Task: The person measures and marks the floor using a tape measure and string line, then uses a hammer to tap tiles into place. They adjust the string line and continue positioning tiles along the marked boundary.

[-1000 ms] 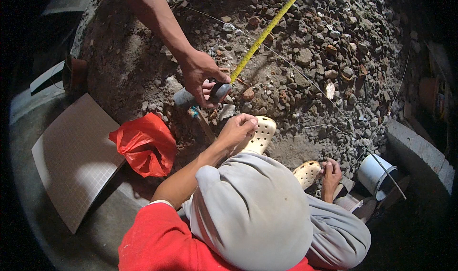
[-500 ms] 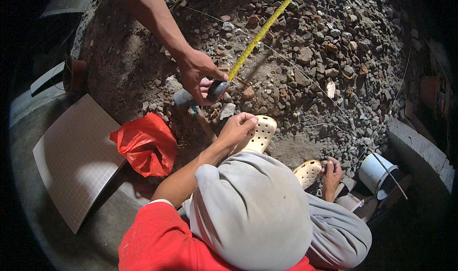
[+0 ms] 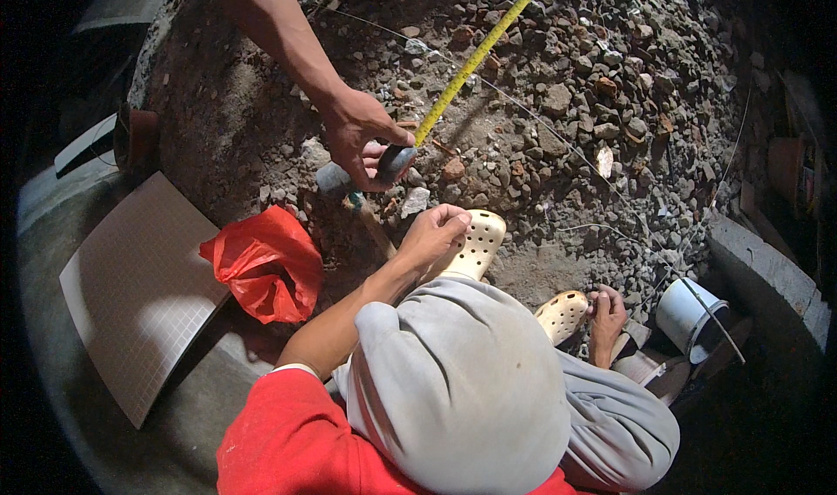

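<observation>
My left hand (image 3: 434, 236) is closed, thumb against the fingers, in front of a cream clog (image 3: 478, 244). Whether anything sits in that pinch cannot be made out. Beside the other clog (image 3: 562, 312), my right hand (image 3: 607, 321) has its fingers curled together, their contents hidden. Ahead, another person's hand (image 3: 357, 129) reaches in from the upper left, at the near end of a yellow measuring tape (image 3: 475, 59). That hand also covers the middle of a grey hammer-like head (image 3: 334, 179). A wooden handle (image 3: 375, 227) runs from it toward my left wrist.
Rubble (image 3: 558, 103) covers the ground ahead, crossed by a thin string (image 3: 532, 116). On the left lie a red plastic bag (image 3: 266, 264) and a gridded beige sheet (image 3: 144, 277). A white bucket (image 3: 684, 316) stands at right, near a concrete edge (image 3: 767, 273).
The other person's hand and the near end of the tape have shifted very slightly left. My hands stay in place.
</observation>
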{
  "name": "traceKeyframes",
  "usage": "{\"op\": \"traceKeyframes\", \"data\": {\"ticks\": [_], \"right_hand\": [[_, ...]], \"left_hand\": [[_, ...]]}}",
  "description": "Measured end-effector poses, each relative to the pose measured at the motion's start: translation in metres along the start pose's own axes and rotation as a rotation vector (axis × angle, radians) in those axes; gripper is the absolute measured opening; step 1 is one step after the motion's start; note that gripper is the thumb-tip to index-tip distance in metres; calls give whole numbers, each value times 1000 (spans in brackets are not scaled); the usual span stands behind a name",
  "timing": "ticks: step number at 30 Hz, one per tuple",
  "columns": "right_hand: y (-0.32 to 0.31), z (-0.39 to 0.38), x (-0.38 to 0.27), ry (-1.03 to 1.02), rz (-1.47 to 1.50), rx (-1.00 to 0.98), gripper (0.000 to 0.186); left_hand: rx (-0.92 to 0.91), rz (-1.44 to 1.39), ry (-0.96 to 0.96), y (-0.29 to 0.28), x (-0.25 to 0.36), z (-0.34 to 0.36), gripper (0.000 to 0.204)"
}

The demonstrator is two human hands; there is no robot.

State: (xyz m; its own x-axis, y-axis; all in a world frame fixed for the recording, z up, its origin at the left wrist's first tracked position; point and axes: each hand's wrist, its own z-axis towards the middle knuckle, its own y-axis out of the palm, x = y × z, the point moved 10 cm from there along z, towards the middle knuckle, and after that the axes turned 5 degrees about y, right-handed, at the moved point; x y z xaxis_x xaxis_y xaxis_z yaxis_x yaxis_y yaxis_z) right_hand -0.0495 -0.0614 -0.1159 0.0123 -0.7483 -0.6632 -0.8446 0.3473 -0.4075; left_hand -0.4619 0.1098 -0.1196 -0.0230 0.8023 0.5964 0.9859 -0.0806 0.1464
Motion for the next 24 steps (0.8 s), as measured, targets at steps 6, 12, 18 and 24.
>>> {"op": "traceKeyframes", "data": {"ticks": [6,12,18,24], "right_hand": [[1,-1,-4,-27,-23,3,25],[2,-2,-3,23,-20,-14,24],[0,-1,-4,-8,-58,28,24],[1,-1,-5,5,37,38,24]], "left_hand": [[7,3,-3,-1,-1,1,23],[11,11,-2,-1,-1,3,22],[17,34,-6,-1,2,0,22],[26,82,-13,-1,1,3,22]]}}
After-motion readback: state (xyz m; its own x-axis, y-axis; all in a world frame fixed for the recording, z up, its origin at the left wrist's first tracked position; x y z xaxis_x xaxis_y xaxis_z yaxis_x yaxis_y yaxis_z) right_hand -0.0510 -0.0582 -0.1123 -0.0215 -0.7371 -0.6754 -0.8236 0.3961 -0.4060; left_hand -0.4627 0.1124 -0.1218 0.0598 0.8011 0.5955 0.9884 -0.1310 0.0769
